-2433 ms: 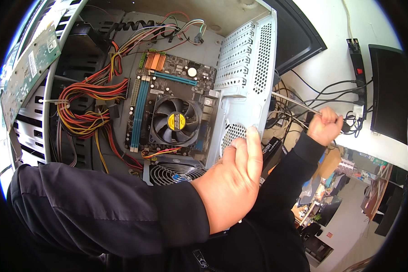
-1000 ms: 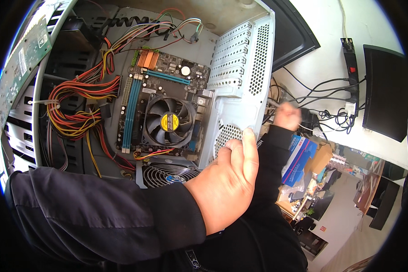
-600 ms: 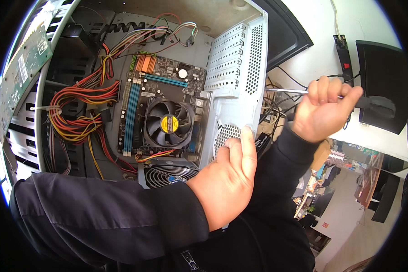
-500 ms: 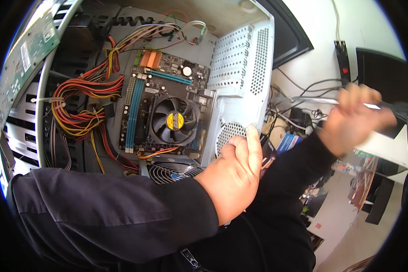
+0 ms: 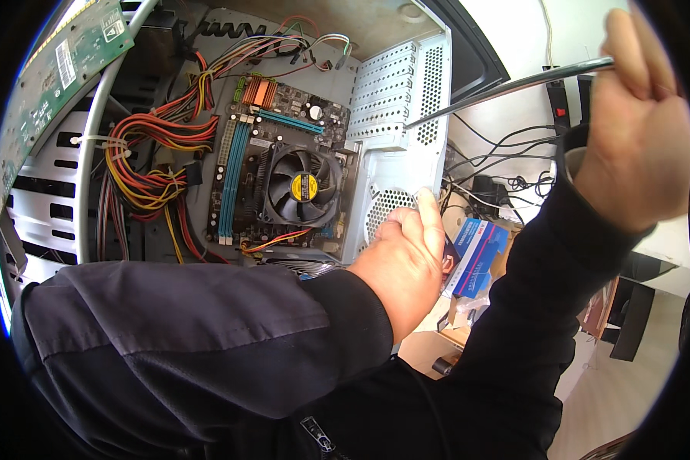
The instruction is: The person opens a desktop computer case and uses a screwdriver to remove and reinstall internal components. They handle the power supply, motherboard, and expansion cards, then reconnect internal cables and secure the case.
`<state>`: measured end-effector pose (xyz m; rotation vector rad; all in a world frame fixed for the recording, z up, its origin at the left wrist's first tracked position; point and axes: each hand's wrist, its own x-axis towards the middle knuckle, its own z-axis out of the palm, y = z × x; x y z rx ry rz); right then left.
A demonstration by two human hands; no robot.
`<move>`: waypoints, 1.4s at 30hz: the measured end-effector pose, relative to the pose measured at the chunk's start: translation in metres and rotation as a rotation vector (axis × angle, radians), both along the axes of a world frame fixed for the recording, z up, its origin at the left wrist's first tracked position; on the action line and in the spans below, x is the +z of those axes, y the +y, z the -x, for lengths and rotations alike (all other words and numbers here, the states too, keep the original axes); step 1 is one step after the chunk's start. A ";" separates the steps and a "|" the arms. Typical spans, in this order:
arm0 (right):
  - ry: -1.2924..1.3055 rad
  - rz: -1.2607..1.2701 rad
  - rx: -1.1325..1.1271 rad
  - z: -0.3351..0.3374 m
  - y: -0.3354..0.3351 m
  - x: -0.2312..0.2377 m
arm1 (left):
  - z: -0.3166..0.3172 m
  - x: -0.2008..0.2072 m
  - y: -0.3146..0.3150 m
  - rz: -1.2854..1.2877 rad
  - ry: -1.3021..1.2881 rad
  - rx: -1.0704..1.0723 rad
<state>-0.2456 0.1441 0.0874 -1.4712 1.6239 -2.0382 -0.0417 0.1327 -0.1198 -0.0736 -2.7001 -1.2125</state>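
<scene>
An open computer case lies in front of me. Inside are a motherboard, a black CPU cooler fan with a yellow centre, and bundles of coloured power cables. My left hand grips the edge of the case's rear panel beside the round vent, index finger stretched along it; its thumb is hidden. At the upper right, my right hand is closed around a long-shafted screwdriver. Its handle is hidden in the fist. The shaft slants to the slotted part of the rear panel; whether the tip touches, I cannot tell.
A green circuit board stands at the left rim. Right of the case are a blue and white box, tangled black cables and a power strip with a red switch. A dark monitor is behind the case.
My right hand has moved up and outward, and the screwdriver's tip now lies over the rear panel. The left hand keeps its hold on the case edge. The view has shifted slightly.
</scene>
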 end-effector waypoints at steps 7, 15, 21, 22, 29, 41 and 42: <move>-0.052 -0.023 0.012 0.012 -0.017 -0.024 | 0.000 0.002 -0.002 0.101 -0.004 -0.020; -0.102 -0.053 0.072 0.008 -0.061 -0.047 | -0.001 0.000 0.000 -0.078 0.004 0.021; -0.163 -0.087 0.132 -0.008 -0.104 -0.077 | -0.003 0.004 -0.002 0.128 -0.025 0.017; -0.166 -0.092 0.143 -0.012 -0.111 -0.079 | -0.004 0.007 -0.004 0.148 -0.029 0.041; -0.206 -0.108 0.145 -0.013 -0.123 -0.091 | -0.004 0.003 -0.004 0.053 -0.038 -0.035; -0.124 -0.090 0.051 -0.015 -0.116 -0.083 | -0.008 0.004 -0.001 0.183 -0.016 0.015; -0.165 -0.073 0.119 -0.012 -0.116 -0.088 | -0.007 0.004 -0.001 0.177 -0.024 0.016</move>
